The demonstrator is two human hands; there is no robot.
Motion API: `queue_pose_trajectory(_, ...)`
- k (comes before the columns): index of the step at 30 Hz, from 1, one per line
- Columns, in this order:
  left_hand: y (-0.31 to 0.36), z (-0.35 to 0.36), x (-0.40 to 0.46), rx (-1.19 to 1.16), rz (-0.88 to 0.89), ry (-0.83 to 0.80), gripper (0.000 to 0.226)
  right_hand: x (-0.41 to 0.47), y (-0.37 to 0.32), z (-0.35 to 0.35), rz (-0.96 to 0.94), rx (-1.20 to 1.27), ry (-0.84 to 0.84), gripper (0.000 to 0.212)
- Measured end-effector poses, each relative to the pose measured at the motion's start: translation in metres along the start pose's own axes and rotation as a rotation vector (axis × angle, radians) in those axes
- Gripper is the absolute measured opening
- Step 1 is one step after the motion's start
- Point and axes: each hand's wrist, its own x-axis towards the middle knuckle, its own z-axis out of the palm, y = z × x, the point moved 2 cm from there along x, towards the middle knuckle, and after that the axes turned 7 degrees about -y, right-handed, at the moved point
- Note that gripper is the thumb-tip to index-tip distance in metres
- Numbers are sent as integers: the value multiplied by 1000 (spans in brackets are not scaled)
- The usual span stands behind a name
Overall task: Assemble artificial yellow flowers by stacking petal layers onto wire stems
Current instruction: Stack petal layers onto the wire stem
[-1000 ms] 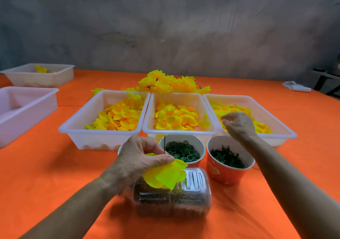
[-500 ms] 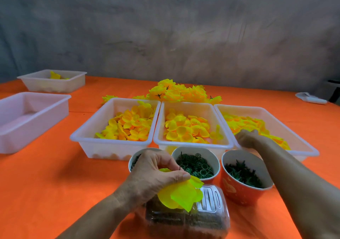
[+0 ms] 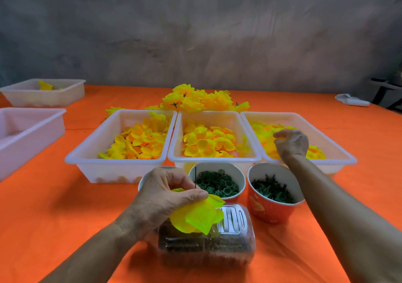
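**One hand steadies the stem, the other fetches the next petal layer**

The half-built flower (image 3: 199, 216) sits in the left hand (image 3: 165, 197), just in front of the cup of green rings (image 3: 217, 182). Thumb and fingers are curled round it and pinch it where the thin wire (image 3: 195, 177) comes up out of the yellow petals, so the wire's tip stands upright and free, which looks like the point: a bare tip is what the next layer has to slide over. The petals hang down below the thumb, over a clear plastic box (image 3: 208, 243) lying in front of the ring cup.

The right hand (image 3: 290, 142) is behind and to the right of the ring cup, reaching into the right-hand tray (image 3: 339, 156) of petals. Its fingers are bent and bunched downward at the pile; I judge it is picking a layer, but whether anything is pinched yet I cannot tell, since the back of the hand hides the fingertips.

Everything else is laid out within easy reach. Directly behind the ring cup is the middle tray (image 3: 214, 158) of petals, and left of that another tray (image 3: 113, 163). A red cup (image 3: 272, 208) of dark green leafy pieces stands just right of the ring cup. Finished flowers (image 3: 200, 100) are heaped farther back, beyond the trays. Two more white tubs (image 3: 32, 130) sit well off to the left.
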Motion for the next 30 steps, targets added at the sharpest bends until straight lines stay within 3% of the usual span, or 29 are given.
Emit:
queue_pose_trajectory(8, 3, 1, 0, -2, 4, -16, 22, -1, 13, -8, 132, 535, 62, 36)
queue_pose_trajectory(12, 4, 0, 0, 12, 0, -30, 21, -9, 7, -17, 79, 852, -19, 21)
queue_pose_trajectory(14, 4, -1, -1, 20, 0, -32, 21, -15, -3, -25, 46, 951, -84, 6)
queue_pose_trajectory(22, 6, -3, -6, 51, -6, -40, 24, -62, -61, -54, -37, 1270, -573, 11)
queue_pose_trajectory(25, 9, -3, -7, 49, -20, -59, 22, -86, -77, -56, -34, 1294, -722, 20)
queue_pose_trajectory(30, 18, -16, -10, 95, -27, -53, 40, -114, -96, -59, -58, 1222, -809, 28)
